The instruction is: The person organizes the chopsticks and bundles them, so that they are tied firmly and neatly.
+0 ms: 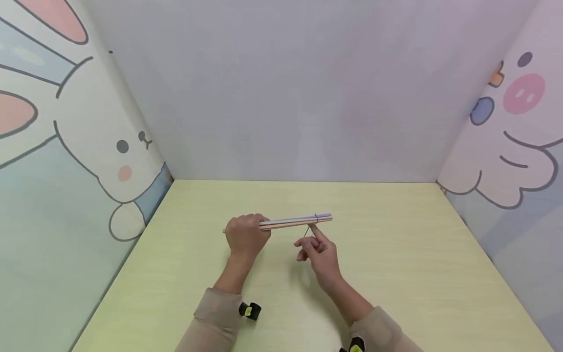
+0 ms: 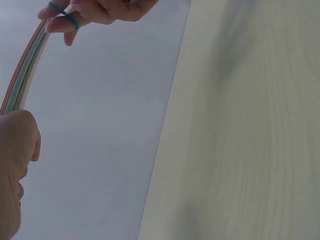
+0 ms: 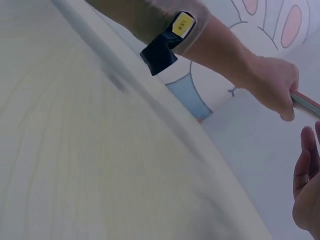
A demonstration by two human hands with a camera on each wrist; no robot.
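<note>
My left hand (image 1: pixel 247 235) grips a bundle of thin pastel sticks (image 1: pixel 288 223), pale purple, white and orange-pink, held level above the table. The bundle's right end sticks out well past the fist, and a short tip shows on the left. Around that right end runs a thin rubber band (image 1: pixel 316 218), teal in the left wrist view, where it loops over fingers of my right hand (image 2: pixel 107 9). In the head view the right hand holds a stretched strand below the sticks, its index finger touching their underside. The right wrist view cuts off most of this hand.
A pale wood-grain table (image 1: pixel 396 264) lies beneath both hands. Behind it rises a plain grey panel (image 1: pixel 281 98). Side panels carry a cartoon rabbit (image 1: pixel 97 132) on the left and a pink-snouted figure (image 1: pixel 523 93) on the right. A black strap (image 1: pixel 249 311) sits at the left cuff.
</note>
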